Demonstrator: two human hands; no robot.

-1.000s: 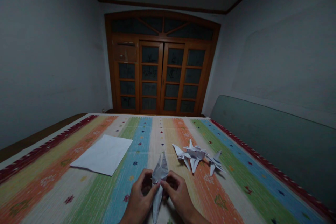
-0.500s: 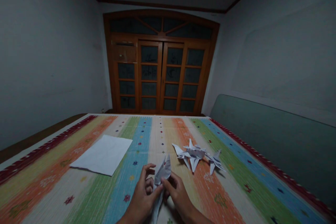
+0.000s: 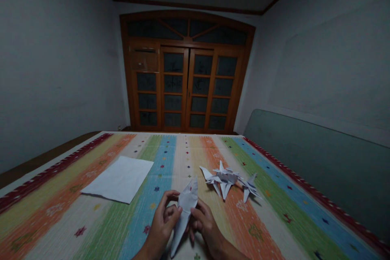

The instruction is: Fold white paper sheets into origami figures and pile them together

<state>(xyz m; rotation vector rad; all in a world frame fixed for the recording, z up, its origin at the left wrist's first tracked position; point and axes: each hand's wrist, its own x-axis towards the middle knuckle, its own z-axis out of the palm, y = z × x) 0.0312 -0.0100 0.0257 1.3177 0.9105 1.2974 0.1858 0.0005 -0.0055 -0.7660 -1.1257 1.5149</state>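
A folded white paper (image 3: 186, 207), long and pointed at both ends, is held between my two hands above the striped cloth. My left hand (image 3: 164, 219) grips its left edge, with the thumb on the front face and the fingers curled behind. On the right edge, my right hand (image 3: 207, 225) pinches it between thumb and fingers. A small red mark shows near its upper tip. Beyond my right hand lie several folded white paper pieces (image 3: 225, 178) with pointed petals, bunched together like origami flowers.
A flat white paper square (image 3: 120, 179) lies on the left of the table. The striped tablecloth (image 3: 109, 235) covers the tabletop. Along the right side stands a pale green bench back (image 3: 304, 146). Wooden glazed doors (image 3: 187, 89) are at the far end.
The folded paper has turned so its broad face shows, and its lower point has swung left. My left thumb has moved back to its left edge; the right thumb sits slightly lower.
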